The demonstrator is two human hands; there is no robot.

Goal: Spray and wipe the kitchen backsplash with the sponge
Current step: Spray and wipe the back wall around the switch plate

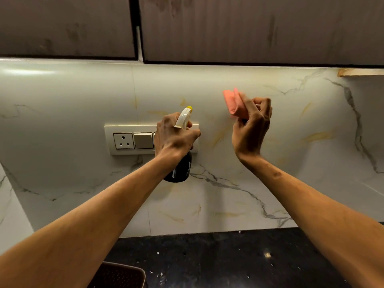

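The marble backsplash (228, 194) fills the middle of the head view, white with grey and yellowish veins. My left hand (174, 136) grips a spray bottle (180, 169) with a black body and a white, yellow-tipped nozzle, held upright in front of the switch plate with the nozzle towards the wall. My right hand (251, 129) pinches a folded pink sponge (233, 103), raised close to the backsplash to the right of the bottle. Whether the sponge touches the wall I cannot tell.
A cream switch plate (128, 140) with a socket sits on the wall behind my left hand. Dark wood-grain cabinets (249, 28) hang above. A black speckled counter (218, 258) lies below, with a brown ridged tray (122, 275) at its near edge.
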